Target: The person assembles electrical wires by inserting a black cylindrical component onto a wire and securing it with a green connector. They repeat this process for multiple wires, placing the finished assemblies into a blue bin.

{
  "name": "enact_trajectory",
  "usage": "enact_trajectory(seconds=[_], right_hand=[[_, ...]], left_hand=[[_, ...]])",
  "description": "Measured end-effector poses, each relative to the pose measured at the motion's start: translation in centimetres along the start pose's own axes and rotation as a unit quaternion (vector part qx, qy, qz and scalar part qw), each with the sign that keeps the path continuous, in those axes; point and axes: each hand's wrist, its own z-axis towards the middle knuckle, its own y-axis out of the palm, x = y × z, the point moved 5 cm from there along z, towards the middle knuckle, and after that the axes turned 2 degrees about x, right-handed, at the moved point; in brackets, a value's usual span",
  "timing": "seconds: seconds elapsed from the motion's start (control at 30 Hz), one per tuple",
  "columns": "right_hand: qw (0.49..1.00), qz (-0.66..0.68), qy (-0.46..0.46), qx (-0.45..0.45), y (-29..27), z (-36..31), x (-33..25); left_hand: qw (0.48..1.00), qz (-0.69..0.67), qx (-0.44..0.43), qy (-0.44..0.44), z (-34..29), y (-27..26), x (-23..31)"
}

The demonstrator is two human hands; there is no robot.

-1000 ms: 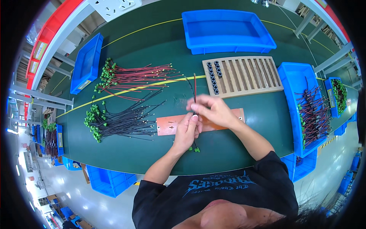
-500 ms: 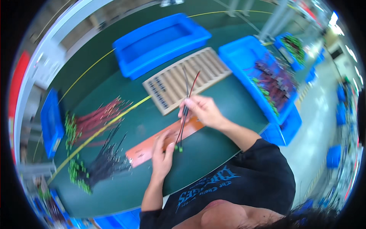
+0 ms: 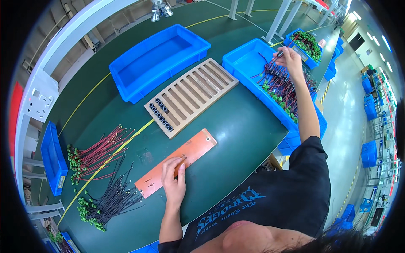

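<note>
My right hand (image 3: 289, 63) is closed on a wire pair with a black sleeve (image 3: 279, 54), held over the blue bin (image 3: 236, 63) at the right. Beneath it, the bin holds a heap of red and black wire pairs (image 3: 278, 90) with green ends and black sleeves. My left hand (image 3: 174, 179) rests on the orange board (image 3: 198, 147), fingers curled and thumb apart, with nothing visible in it. Beyond the board lies a slotted wooden tray (image 3: 192, 95); several short black sleeves (image 3: 161, 116) stand in its left slots.
Red wires (image 3: 101, 149) and black wires (image 3: 114, 200) with green ends lie in bunches at left. A blue bin (image 3: 158, 63) stands behind the tray, and a smaller one (image 3: 54, 160) at far left. Another bin of green-ended wires (image 3: 308, 44) sits far right.
My right hand has carried the wire pair from above the orange board, away to the right, over the blue bin. My left hand stays by the board. The view has shifted slightly.
</note>
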Motion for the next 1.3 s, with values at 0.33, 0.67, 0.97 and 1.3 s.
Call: enact_trajectory(seconds=[0.33,0.67,0.97,1.3], right_hand=[[0.799,-0.588,-0.124,-0.001,-0.5,-0.8,6.2],[0.833,-0.239,-0.381,-0.322,26.6,-13.6,-2.5],[0.881,-0.149,-0.362,-0.267,37.8,-19.6,-2.2],[0.931,-0.045,-0.246,-0.267,36.8,-18.9,-2.9]], left_hand=[[0.998,0.053,0.009,0.031,-0.2,0.6,-0.7],[0.982,0.142,0.003,0.128,0.1,1.5,-0.4],[0.977,0.129,-0.024,0.166,-0.1,-0.2,-0.4],[0.735,0.669,-0.034,0.100,4.4,-22.8,-8.1]])
